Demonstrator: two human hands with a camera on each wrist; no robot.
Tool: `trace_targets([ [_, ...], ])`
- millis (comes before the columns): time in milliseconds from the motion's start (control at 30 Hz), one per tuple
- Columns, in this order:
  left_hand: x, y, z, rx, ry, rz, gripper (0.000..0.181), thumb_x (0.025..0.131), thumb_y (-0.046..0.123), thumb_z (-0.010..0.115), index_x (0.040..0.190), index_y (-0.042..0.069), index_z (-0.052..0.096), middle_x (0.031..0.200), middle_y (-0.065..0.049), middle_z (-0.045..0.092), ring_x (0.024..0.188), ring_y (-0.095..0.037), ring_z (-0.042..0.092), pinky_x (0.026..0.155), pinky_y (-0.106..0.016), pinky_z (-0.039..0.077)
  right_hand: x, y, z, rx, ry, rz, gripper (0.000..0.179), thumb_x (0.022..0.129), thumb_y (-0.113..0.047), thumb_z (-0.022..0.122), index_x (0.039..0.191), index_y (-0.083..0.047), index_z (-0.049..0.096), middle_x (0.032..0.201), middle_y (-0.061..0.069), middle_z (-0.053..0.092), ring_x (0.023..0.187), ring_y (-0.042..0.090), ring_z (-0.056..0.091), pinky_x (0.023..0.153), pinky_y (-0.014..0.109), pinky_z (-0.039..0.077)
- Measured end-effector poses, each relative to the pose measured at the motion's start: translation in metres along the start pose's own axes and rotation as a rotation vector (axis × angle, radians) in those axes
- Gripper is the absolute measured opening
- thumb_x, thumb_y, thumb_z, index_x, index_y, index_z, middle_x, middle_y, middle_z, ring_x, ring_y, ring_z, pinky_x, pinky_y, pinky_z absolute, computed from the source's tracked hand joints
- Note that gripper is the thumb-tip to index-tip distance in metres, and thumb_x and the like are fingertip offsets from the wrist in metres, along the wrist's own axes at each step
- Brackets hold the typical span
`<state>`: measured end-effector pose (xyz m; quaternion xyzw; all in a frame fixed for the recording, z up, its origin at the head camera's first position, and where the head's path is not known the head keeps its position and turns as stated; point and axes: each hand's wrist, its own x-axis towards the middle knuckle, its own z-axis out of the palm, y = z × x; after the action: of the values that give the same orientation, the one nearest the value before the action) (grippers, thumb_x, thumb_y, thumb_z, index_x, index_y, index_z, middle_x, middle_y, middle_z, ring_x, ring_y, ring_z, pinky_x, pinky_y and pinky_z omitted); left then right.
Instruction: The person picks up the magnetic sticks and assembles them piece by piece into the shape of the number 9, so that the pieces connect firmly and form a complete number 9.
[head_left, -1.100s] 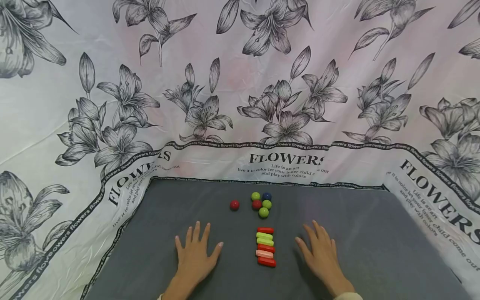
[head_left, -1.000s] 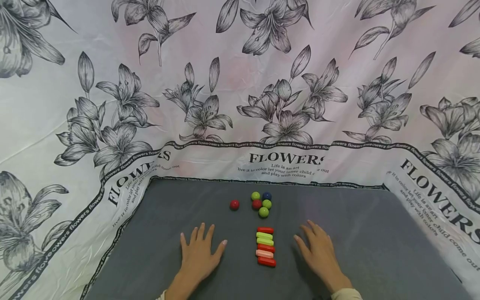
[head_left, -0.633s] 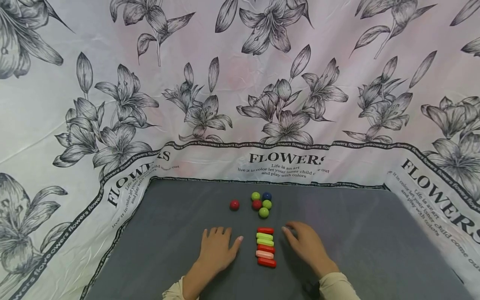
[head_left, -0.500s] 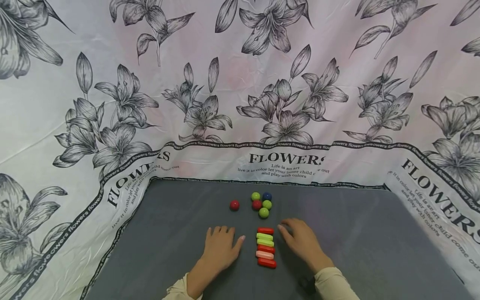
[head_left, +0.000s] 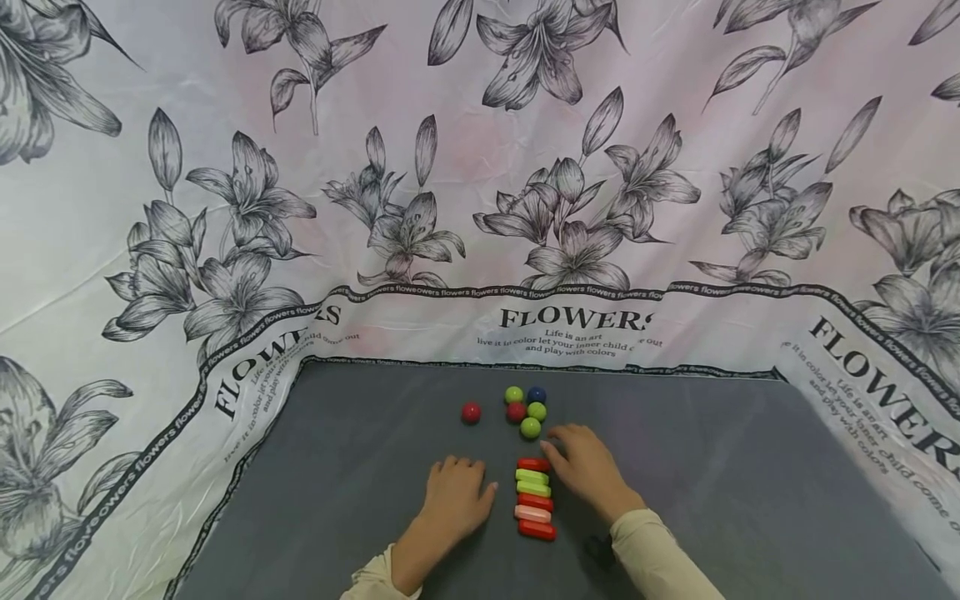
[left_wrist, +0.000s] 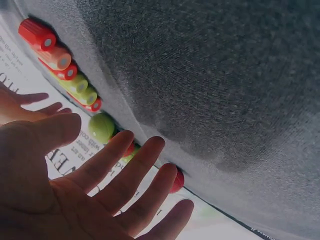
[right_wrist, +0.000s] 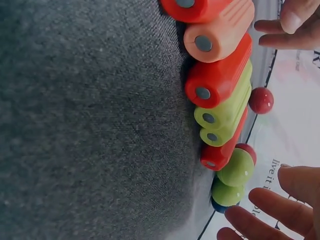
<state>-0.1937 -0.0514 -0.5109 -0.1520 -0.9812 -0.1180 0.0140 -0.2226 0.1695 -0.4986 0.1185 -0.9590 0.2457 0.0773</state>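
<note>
Over the last second both hands have come inward across the desk (head_left: 315, 475) from a wide, splayed pose, the right one travelling farther. The right hand (head_left: 588, 471) is now at two o'clock of the row of six bars (head_left: 533, 490), its thumb tip near the front green ball (head_left: 530, 428) and just beside the far red bar (head_left: 533, 464). The left hand (head_left: 459, 500) is at nine o'clock of the row, well apart from the balls. The bars and balls keep the same arrangement: the work looks to be at its approach, with nothing lifted.

Both sets of fingers are spread loosely, slightly bent, and have hold of nothing. The row runs from twelve to six o'clock; the ball cluster sits beyond its twelve o'clock end, with the blue ball (head_left: 536, 395) on the one o'clock side and a lone red ball (head_left: 471, 412) off at nine o'clock.

Whether the right thumb touches the far red bar is hard to tell. From the left wrist, the fingers cover much of the cluster. From the right wrist, the nearest red bar (right_wrist: 200, 7) is cut off at twelve o'clock. A dark shape (head_left: 600, 550) by the right sleeve (head_left: 660, 554) is unclear.
</note>
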Motion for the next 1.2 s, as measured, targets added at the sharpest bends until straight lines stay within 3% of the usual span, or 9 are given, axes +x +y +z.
trace_targets([
  [367,0.002,0.007,0.001,0.043,0.022,0.028,0.033,0.094,0.038,0.066,0.111,0.010,0.072,0.105,-0.009,0.073,0.103,-0.029,0.064,0.088,-0.051,0.052,0.011,-0.002,0.004,-0.008,-0.005,0.000,0.025,0.095,-0.026,0.069,0.111,-0.006,0.073,0.111,0.011,0.072,0.108,0.032,0.065,0.093,0.051,0.052],
  [600,0.008,0.011,0.007,0.037,0.038,0.055,0.039,0.096,0.039,0.064,0.124,0.012,0.067,0.115,-0.008,0.071,0.109,-0.028,0.063,0.091,-0.051,0.052,0.021,-0.005,0.006,-0.045,-0.016,-0.041,0.024,0.093,-0.024,0.071,0.110,-0.006,0.073,0.109,0.011,0.071,0.105,0.031,0.064,0.091,0.049,0.053],
  [933,0.013,0.021,0.011,0.086,0.193,0.147,0.029,0.093,0.027,0.066,0.117,0.012,0.071,0.114,-0.005,0.070,0.112,-0.024,0.063,0.096,-0.046,0.052,0.029,-0.007,0.015,-0.072,-0.002,-0.065,0.022,0.090,-0.022,0.076,0.107,-0.009,0.074,0.102,0.007,0.069,0.098,0.027,0.063,0.084,0.046,0.054],
  [1200,0.014,0.024,0.014,0.039,0.138,0.163,0.036,0.093,0.028,0.066,0.126,0.012,0.067,0.121,-0.007,0.067,0.117,-0.026,0.062,0.097,-0.049,0.052,0.032,-0.008,0.019,-0.091,0.010,-0.085,0.022,0.088,-0.020,0.077,0.106,-0.009,0.074,0.100,0.006,0.067,0.095,0.026,0.061,0.081,0.045,0.054],
])
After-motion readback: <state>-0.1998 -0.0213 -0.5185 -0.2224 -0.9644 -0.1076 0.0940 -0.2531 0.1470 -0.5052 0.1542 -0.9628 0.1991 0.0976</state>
